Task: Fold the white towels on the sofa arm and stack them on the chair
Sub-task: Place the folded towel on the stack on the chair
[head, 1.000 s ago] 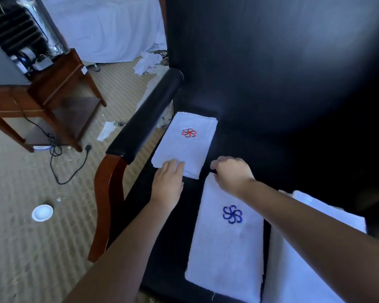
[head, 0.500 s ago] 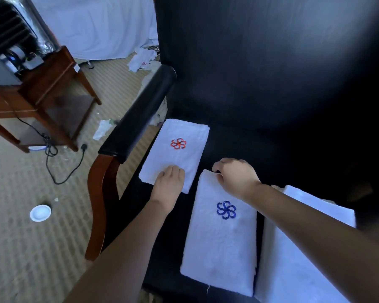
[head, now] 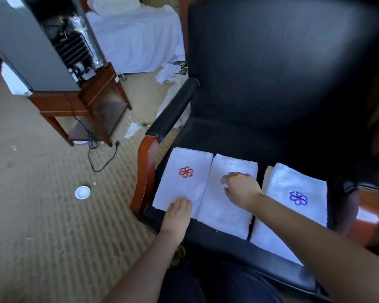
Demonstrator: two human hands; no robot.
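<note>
Black chair (head: 271,73) w/ wooden arms fills the R half of view. Its seat (head: 223,136) carries three folded white towels side by side along the near edge. A bed (head: 136,40) w/ white sheet stands at the back. A grey fridge (head: 24,53) sits on a wooden desk (head: 83,99) at L, on striped carpet (head: 42,215).

Blue-logo towel (head: 293,180) lies furthest R, w/ a strip of dark seat btwn it and the others. More layers show under its far-L corner. Plain towel (head: 217,213) is in the middle, its L edge touching the red-logo towel (head: 184,186), which lies beside the L armrest (head: 173,110). All three have the long axis running front to back, far ends leaning a bit R, logos up.

R hand (head: 242,189) rests on the plain towel, fingers bent, tips on cloth; can't tell if it pinches any. L hand (head: 178,212) lies flat, fingers straight & together, on the near edge of the red-logo towel. A black cord (head: 101,162) & small white lid (head: 82,192) lie on the carpet.
</note>
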